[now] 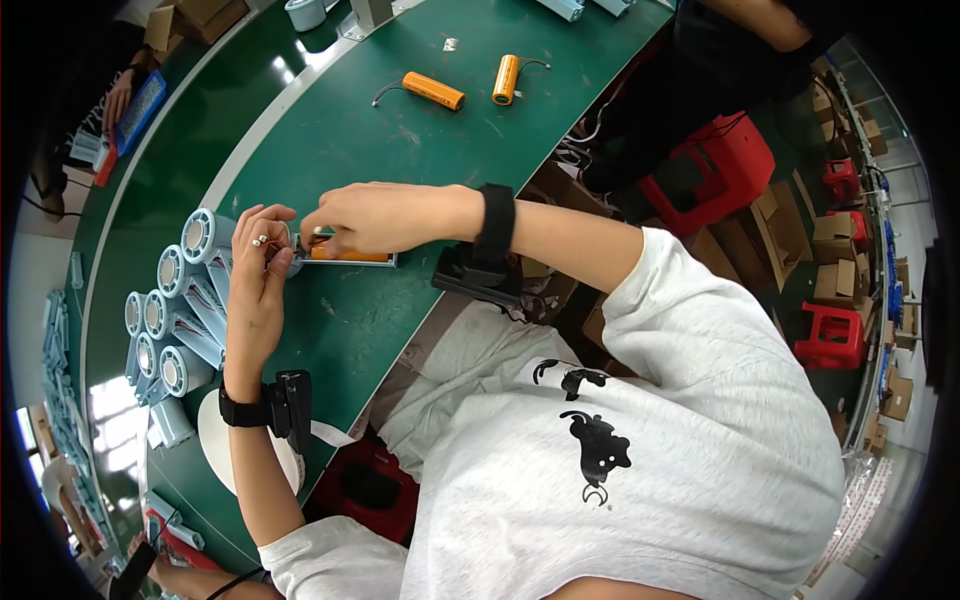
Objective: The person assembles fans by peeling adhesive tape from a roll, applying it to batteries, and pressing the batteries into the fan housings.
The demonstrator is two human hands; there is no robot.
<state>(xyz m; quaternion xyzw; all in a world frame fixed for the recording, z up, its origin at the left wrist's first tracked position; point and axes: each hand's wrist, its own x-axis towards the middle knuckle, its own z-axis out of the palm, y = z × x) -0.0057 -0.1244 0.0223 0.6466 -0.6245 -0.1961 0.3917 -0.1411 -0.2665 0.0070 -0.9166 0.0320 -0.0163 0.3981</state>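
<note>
An opened light blue handheld fan (394, 261) lies on the green table, its handle pointing right. An orange cylindrical battery (350, 254) with wires sits in the handle. My left hand (260, 255) is closed around the fan's head end, thumb and fingers by small white connectors and a thin red wire. From the right my right hand (375, 218) reaches over the handle, its fingertips pinched at the battery's wire end; the exact grip is partly hidden. Two more orange batteries, one lying (433, 91) and one at an angle (506, 80), are farther back with their leads.
Several light blue fans (172, 270) are stacked left of my left hand. A white round object (215, 445) lies beneath my left forearm. Red stools (715, 175) and cardboard boxes (840, 280) stand on the floor at right. Other people work at the table's far side and edges.
</note>
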